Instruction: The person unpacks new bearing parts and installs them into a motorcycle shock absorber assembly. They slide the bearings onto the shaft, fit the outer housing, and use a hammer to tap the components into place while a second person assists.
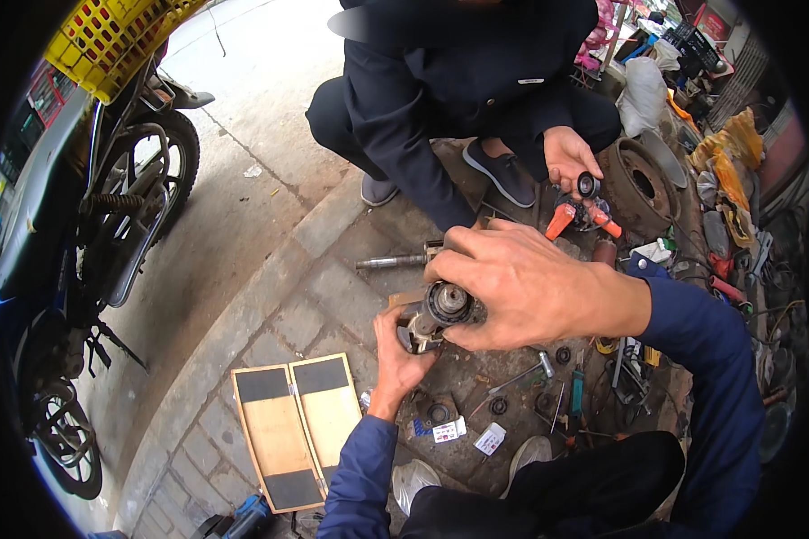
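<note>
A greasy metal machine part (450,304), with a round dark ring like a bearing around a shaft end, is held up in front of me. My right hand (535,287) is closed around its far and right side, fingers curled over the top. From below and the left, my left hand (399,359) grips its lower end. A metal shaft (392,262) sticks out to the left just beyond; whether it belongs to the same part I cannot tell. Across from me a squatting person's hand (573,160) holds a small bearing (588,185). Their other hand is hidden behind mine.
An open wooden case (274,431) lies on the paving to the left. Small boxes (449,429), a hammer-like tool (523,370) and black rings (498,406) are near my feet. Orange-handled tool (561,219), rusty wheel rim (640,181) and clutter fill the right. A motorcycle (108,207) stands left.
</note>
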